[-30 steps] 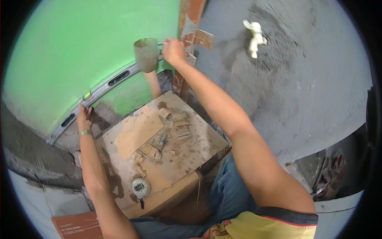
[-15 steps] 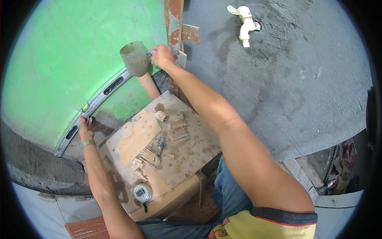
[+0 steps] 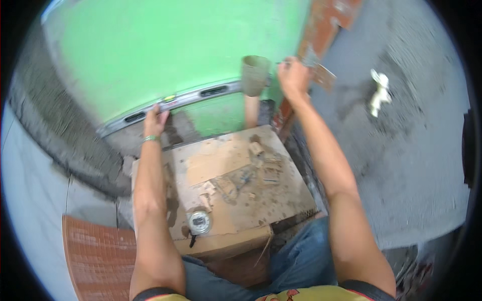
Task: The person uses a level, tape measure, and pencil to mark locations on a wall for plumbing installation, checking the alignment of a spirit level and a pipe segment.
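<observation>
At ten o'clock, the left hand [image 3: 156, 122] grips the long silver metal spirit level [image 3: 189, 97], apparently aligning it; at one, the right hand [image 3: 293, 78] seemingly pinches a thin dark item [image 3: 278, 63], blurred. Proceeding calls for steadiness.

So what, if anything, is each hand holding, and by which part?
The left hand holds the spirit level along its lower edge, left of middle; the right hand pinches something thin, too blurred to name.

A cream tap [image 3: 382, 94] juts from the grey plastered wall [image 3: 401, 175].
</observation>
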The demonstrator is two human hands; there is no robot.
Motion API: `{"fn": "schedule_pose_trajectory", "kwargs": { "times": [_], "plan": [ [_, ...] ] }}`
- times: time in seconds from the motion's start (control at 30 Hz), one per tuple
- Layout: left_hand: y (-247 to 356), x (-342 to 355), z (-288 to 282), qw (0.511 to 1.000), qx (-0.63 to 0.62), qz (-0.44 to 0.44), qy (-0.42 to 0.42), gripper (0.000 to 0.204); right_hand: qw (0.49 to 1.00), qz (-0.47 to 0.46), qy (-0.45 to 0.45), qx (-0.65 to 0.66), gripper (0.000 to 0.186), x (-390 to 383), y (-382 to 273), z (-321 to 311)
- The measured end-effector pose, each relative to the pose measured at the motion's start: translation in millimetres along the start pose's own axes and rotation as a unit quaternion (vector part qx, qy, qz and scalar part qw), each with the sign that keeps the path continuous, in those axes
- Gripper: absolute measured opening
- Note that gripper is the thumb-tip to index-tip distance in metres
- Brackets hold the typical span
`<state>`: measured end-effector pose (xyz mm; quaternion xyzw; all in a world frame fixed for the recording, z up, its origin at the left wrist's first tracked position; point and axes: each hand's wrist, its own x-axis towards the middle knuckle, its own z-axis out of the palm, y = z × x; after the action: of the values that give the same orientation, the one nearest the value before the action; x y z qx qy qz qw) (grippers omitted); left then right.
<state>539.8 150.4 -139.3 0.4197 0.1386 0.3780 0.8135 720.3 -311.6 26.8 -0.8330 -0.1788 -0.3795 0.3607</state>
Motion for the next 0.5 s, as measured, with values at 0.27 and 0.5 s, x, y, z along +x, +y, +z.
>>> {"fn": "schedule_pose_trajectory", "kwargs": {
  "times": [0.27,0.5],
  "plan": [
    [10,-29,68,0.979,-0.046,-0.027,0.195,0.034,0.961,-0.006,-0.075,0.265,0.022,13,-51,-44],
    [-21,-53,142,0.986,-0.048,-0.051,0.149,0.041,0.950,-0.122,-0.226,0.177,0.028,-34,-74,-19]
  ]
}}
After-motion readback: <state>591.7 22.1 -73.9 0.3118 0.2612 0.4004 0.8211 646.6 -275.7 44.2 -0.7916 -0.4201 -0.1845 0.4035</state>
